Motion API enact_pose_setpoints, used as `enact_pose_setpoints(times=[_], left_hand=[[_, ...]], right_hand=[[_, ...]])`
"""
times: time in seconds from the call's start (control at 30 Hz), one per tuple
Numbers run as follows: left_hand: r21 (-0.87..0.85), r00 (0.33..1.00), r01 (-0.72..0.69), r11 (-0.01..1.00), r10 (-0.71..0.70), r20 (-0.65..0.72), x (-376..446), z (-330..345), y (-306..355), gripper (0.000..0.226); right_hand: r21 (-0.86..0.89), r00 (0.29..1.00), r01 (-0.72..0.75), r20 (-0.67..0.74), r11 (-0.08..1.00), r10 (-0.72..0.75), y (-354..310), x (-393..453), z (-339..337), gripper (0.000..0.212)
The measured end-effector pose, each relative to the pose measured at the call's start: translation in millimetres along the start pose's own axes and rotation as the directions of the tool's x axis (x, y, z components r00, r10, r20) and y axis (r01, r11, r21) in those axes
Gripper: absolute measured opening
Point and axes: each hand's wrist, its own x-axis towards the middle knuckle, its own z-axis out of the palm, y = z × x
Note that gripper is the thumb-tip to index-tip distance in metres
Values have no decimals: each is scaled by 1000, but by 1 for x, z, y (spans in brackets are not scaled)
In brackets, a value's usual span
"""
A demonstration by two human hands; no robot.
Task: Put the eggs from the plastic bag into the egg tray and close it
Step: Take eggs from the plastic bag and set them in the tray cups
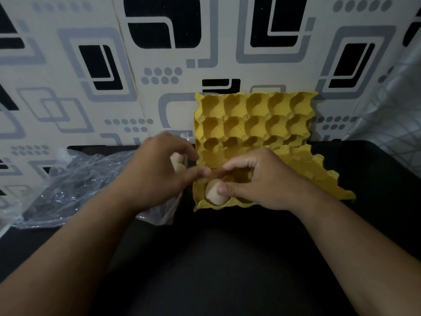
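A yellow egg tray (319, 176) lies on the dark table, and its second half (255, 115) stands upright against the wall. One pale egg (213, 193) sits in the tray's near left cup. My right hand (262, 181) rests over the tray with thumb and fingertips on that egg. Just left of the tray, my left hand (157, 169) hovers with fingers curled over another egg (177, 161) that pokes out behind it; whether it grips that egg is unclear. A clear plastic bag (75, 185) lies crumpled on the left.
The patterned wall (114, 87) rises directly behind the tray. A pale patterned cloth (396, 115) hangs at the right edge. The dark table surface (227, 258) stretches toward me between my forearms.
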Motion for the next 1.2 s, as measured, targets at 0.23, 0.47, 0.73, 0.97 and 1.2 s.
enact_pose_setpoints(times=[0.23, 0.47, 0.73, 0.97, 1.2], left_hand=[[310, 965, 201, 929, -242, 102, -4, -5, -18, 24], [308, 952, 143, 941, -216, 218, -2, -2, -16, 29], [422, 928, 52, 905, -199, 314, -1, 3, -21, 45], [473, 903, 85, 877, -268, 335, -2, 8, -22, 50], [505, 888, 128, 854, -325, 324, 2, 13, -29, 35]], right_hand=[[-6, 1000, -29, -2, 1000, 29, -2, 1, 4, 30], [-1, 999, -30, -11, 1000, 30, 0, 0, 5, 30], [10, 1000, -29, -9, 1000, 29, 0, 1, 7, 33], [5, 1000, -28, -6, 1000, 28, 0, 1, 7, 34], [-3, 999, -35, -11, 999, 35, 1, 1, 9, 34]])
